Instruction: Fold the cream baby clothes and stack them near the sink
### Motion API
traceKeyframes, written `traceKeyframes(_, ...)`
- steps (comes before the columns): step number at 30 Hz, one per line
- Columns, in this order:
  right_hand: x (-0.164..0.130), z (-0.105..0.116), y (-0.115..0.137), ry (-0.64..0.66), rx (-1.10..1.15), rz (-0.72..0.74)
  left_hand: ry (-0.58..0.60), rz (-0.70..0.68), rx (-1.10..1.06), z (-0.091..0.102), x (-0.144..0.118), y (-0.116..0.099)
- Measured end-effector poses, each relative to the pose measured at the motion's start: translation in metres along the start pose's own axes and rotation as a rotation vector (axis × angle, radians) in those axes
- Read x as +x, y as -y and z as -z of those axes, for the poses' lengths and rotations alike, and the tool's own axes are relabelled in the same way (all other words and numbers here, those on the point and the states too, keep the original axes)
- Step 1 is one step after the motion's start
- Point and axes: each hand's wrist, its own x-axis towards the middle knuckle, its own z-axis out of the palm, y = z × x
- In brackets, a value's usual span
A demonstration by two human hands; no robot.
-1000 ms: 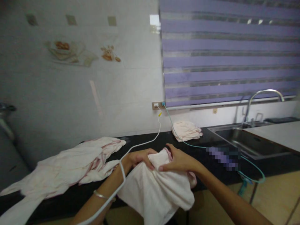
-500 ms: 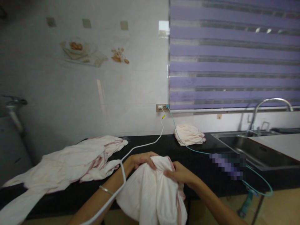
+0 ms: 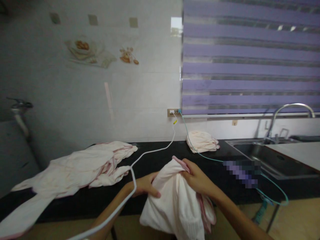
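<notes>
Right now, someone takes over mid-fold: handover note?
Left hand: fingers pinch the held cloth low on its left side.
Right hand: grips its pink-trimmed top edge, raised.
The cloth hangs off the front of the black counter, not folded.
Done: one folded cloth by the wall near the sink.
Left: held cloth, plus the loose pile at left.

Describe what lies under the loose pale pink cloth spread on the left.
The loose pale pink cloth rests on the black countertop, which shows around it; whatever lies beneath its folds is covered.
</notes>
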Motion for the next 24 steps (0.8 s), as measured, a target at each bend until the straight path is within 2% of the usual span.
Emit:
traceKeyframes(2, -0.004, 0.007, 0.013, 0.002, 0.032, 0.008, 0.184, 0.057, 0.073, 0.001, -0.010, 0.021)
traceKeyframes(3, -0.005, 0.011, 0.019, 0.003, 0.061, 0.002, 0.220, 0.051, 0.093, 0.001, -0.014, 0.030)
traceKeyframes(6, -0.009, 0.022, 0.032, -0.010, 0.181, -0.058, 0.164, -0.037, 0.114, -0.002, -0.029, 0.048)
traceKeyframes(10, -0.011, 0.026, 0.044, -0.041, 0.388, -0.154, 0.051, -0.118, 0.214, -0.014, -0.041, 0.057)
traceKeyframes(12, -0.011, 0.027, 0.051, -0.023, 0.468, -0.196, -0.055, -0.114, 0.240, -0.021, -0.042, 0.066)
traceKeyframes(14, -0.013, 0.030, 0.057, 0.008, 0.525, -0.225, -0.251, -0.083, 0.181, -0.027, -0.039, 0.080)
traceKeyframes(17, -0.015, 0.037, 0.057, 0.017, 0.565, -0.237, -0.626, -0.074, -0.135, -0.030, -0.034, 0.098)
traceKeyframes(19, -0.017, 0.039, 0.048, 0.002, 0.560, -0.233, -0.799, -0.100, -0.389, -0.031, -0.033, 0.098)
traceKeyframes(21, -0.021, 0.036, 0.032, 0.000, 0.563, -0.248, -0.857, -0.105, -0.540, -0.032, -0.035, 0.090)
traceKeyframes(24, -0.029, 0.017, -0.005, 0.016, 0.579, -0.339, -0.839, -0.074, -0.603, -0.032, -0.039, 0.070)
